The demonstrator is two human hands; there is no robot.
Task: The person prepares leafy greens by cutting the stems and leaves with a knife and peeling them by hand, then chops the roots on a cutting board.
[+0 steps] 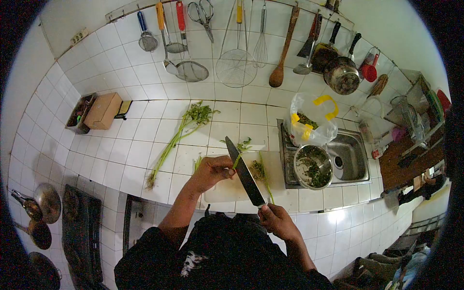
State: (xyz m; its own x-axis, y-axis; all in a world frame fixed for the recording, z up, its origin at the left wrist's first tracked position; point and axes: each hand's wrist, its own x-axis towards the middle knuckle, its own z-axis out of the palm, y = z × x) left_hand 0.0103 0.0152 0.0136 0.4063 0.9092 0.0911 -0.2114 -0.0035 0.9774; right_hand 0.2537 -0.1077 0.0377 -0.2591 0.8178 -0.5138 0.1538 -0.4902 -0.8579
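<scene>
My right hand (276,220) is closed around the handle of a large kitchen knife (245,174), its dark blade pointing up and to the left over a pale cutting board (227,191). My left hand (212,173) pinches a green celery-like stalk (237,162) beside the blade. Leafy bits (245,143) show just past the knife tip. Right of the blade lie a small chopped heap (257,169) and a long thin stalk (266,177). A bunch of leafy stalks with roots (180,135) rests on the tiled counter to the left.
A metal bowl (327,181) holding chopped greens stands at the edge of the sink (360,159). Behind it is a clear plastic bag (326,126) with yellow handles. A cardboard box (103,111) sits at the back left. Utensils, including a wooden spoon (276,76), hang along the wall.
</scene>
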